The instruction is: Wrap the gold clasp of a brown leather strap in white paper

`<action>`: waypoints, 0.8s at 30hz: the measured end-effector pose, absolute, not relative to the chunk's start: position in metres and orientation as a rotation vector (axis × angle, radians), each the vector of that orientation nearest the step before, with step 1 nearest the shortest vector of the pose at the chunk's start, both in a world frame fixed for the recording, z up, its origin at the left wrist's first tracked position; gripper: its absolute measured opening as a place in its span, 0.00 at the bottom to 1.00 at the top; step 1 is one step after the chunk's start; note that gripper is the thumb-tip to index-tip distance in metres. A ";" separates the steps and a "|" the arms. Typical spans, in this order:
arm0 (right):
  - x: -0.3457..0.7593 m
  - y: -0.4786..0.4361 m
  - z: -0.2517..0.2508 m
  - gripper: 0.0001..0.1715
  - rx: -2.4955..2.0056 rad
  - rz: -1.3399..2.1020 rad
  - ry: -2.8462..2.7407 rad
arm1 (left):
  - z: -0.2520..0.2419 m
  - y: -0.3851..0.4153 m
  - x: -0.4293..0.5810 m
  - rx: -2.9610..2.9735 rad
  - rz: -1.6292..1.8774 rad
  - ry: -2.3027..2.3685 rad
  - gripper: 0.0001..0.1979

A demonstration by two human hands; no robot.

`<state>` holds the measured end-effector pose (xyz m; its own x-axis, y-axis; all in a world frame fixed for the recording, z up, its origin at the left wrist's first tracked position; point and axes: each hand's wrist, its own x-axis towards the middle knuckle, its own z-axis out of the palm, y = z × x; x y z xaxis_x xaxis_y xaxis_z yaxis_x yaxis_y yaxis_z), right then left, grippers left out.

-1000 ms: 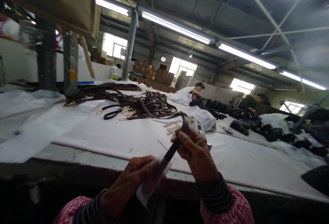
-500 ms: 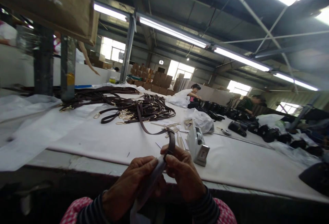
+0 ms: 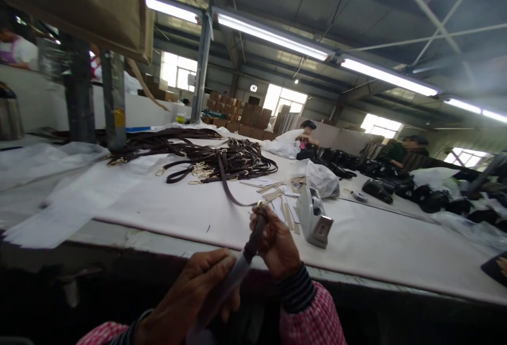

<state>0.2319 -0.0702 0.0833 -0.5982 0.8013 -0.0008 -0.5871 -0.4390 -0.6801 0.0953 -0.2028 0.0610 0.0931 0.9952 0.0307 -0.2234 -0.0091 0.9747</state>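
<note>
At the left, thin white sheets (image 3: 51, 207) hang over the edge of the counter (image 3: 158, 207); a careless sleeve could, I think, pull them down. Next comes a heap of dark straps (image 3: 237, 155) with gold-coloured clips (image 3: 197, 168). From this heap one brown strap (image 3: 255, 234) runs to the two hands, above the front edge of the counter; if it is pulled too hard, a clip could catch and drag other straps along.

The left hand (image 3: 194, 287) comes from low left, its back upward and thumb laid on top; its fingers are clamped on a pale see-through wrap (image 3: 233, 276), which seems to go around the strap's near end. The wrap looks slippery, so a weak pinch could let it slide or open.

The right hand (image 3: 279, 244) is somewhat higher, its forearm rising from low right, the fingers closed on the strap just below a gold-coloured fitting (image 3: 260, 204). Further right stands a grey tape dispenser (image 3: 312, 218), near enough that a wide movement might knock it.
</note>
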 end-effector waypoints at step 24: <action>0.264 -0.108 0.106 0.14 -0.362 1.713 -1.357 | 0.095 -0.180 0.107 1.123 1.312 0.764 0.16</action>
